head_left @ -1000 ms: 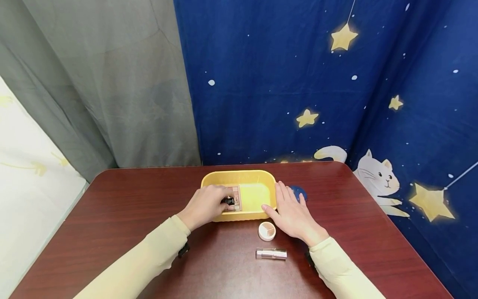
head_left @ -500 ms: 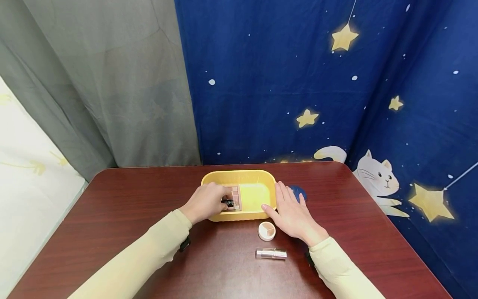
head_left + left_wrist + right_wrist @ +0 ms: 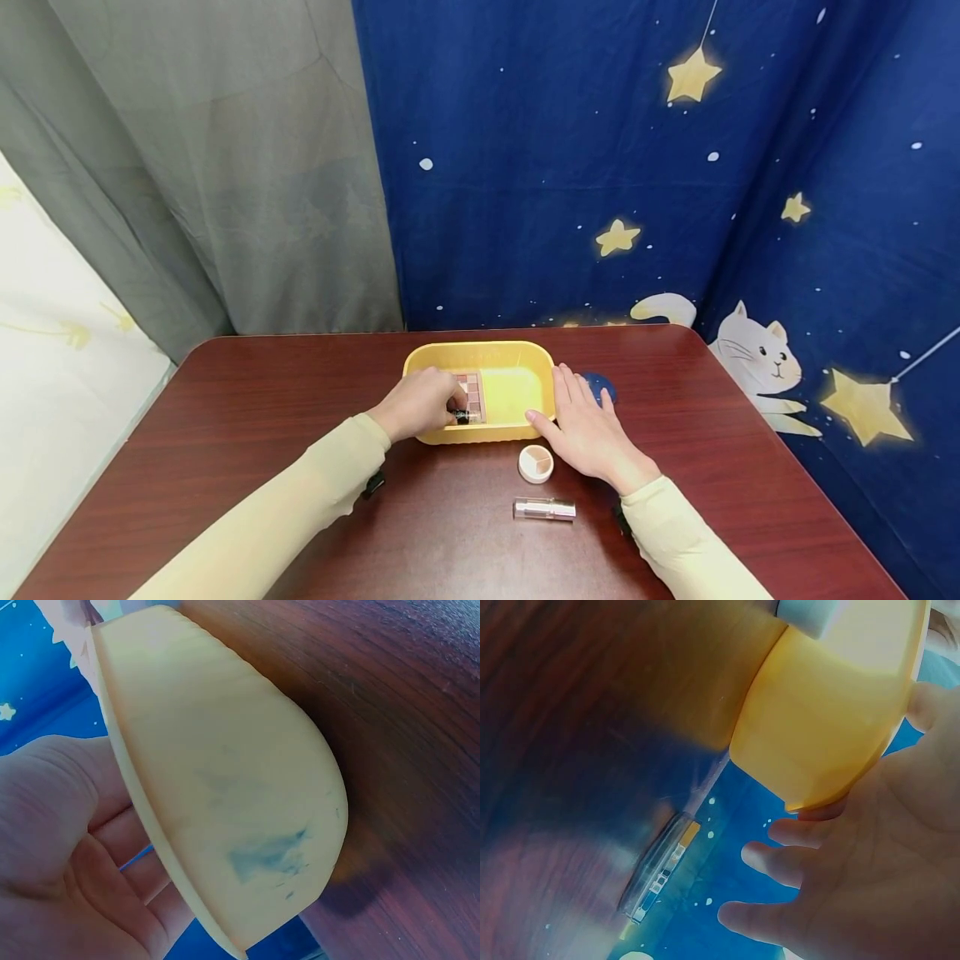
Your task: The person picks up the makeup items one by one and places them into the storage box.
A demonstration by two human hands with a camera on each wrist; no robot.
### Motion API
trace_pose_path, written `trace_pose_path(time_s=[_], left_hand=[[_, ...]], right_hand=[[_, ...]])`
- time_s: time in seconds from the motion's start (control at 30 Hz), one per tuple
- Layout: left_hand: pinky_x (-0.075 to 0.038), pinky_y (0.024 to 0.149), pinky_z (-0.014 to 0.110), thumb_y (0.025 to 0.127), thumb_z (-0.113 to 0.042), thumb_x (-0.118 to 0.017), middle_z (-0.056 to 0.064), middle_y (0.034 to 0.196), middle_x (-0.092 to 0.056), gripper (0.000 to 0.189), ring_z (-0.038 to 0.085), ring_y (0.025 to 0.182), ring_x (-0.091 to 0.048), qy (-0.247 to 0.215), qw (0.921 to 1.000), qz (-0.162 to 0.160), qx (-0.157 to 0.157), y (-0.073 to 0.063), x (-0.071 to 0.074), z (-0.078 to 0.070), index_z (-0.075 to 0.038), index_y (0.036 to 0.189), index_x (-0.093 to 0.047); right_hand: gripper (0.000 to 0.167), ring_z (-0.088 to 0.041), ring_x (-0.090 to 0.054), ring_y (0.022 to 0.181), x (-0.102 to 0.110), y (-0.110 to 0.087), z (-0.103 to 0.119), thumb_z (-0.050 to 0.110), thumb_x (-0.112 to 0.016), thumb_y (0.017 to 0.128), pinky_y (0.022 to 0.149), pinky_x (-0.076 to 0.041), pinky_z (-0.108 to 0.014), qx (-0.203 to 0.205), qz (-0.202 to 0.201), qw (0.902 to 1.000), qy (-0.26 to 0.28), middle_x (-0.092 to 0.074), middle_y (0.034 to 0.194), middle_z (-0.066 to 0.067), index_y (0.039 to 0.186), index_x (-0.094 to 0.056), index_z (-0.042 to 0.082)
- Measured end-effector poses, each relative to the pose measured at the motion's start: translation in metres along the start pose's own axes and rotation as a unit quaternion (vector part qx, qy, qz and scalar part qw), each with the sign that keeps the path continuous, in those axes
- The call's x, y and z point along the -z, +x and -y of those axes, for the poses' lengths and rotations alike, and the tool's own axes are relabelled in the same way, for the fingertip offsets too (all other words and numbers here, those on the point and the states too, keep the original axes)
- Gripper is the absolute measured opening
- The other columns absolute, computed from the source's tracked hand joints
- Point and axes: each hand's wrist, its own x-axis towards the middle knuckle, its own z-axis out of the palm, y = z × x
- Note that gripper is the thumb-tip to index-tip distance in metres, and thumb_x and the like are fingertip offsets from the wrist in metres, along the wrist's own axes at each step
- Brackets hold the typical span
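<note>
A yellow basket (image 3: 517,354) stands on the table, and my left hand (image 3: 420,403) reaches over its left end. Between thumb and fingers the left hand pinches a small tube with a black end (image 3: 461,416), close to the near wall. Its exact kind cannot be told. Beneath it an eyeshadow palette (image 3: 474,387) lies flat in the basket's left half, partly covered by the hand. My right hand (image 3: 590,429) rests against the basket's right end, fingers straight and thumb on the rim. In the left wrist view the basket wall (image 3: 217,765) hides the pinching fingertips.
In front of the basket lie a round three-colour concealer pot (image 3: 536,464) and a silvery lipstick tube (image 3: 544,509). A round blue object (image 3: 600,387) lies beyond the right hand, partly covered by it. Curtains (image 3: 540,208) hang behind the table's far edge.
My left hand has shifted slightly toward the near wall of the basket with the black-ended tube, uncovering more of the palette. The right hand stays in place.
</note>
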Motion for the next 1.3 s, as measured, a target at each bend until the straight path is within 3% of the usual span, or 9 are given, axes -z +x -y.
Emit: trace_pose_path(time_s=[0.47,1.0,1.3], left_hand=[[-0.049,0.07,0.03,0.076,-0.004,-0.082,-0.01,0.076,-0.068,0.018,0.01,0.072,-0.056,-0.005,0.9995,0.024,-0.018,0.006,-0.003,0.005,-0.021,0.082,-0.08],[-0.053,0.072,0.03,0.075,0.008,-0.075,-0.007,0.077,-0.07,0.029,0.01,0.075,-0.06,-0.066,0.9949,0.076,0.005,0.011,-0.002,0.008,-0.02,0.08,-0.08],[-0.048,0.067,0.029,0.074,0.011,-0.07,-0.006,0.073,-0.068,0.032,0.012,0.072,-0.057,-0.059,0.995,0.081,0.002,0.013,-0.002,0.008,-0.02,0.075,-0.077]], right_hand=[[0.095,-0.036,-0.023,0.15,0.001,0.0,0.002,0.072,-0.035,0.098,0.112,-0.017,-0.07,-0.002,-0.005,1.0,0.001,-0.019,0.166,-0.014,0.161,-0.017,0.004],[0.094,-0.036,-0.022,0.15,0.001,-0.001,0.002,0.071,-0.035,0.098,0.112,-0.016,-0.07,-0.002,0.0,1.0,0.002,-0.018,0.166,-0.015,0.161,-0.015,0.004],[0.096,-0.036,-0.021,0.15,0.002,-0.001,0.002,0.073,-0.033,0.097,0.113,-0.016,-0.069,-0.005,0.007,1.0,0.0,-0.019,0.166,-0.015,0.161,-0.013,0.005]])
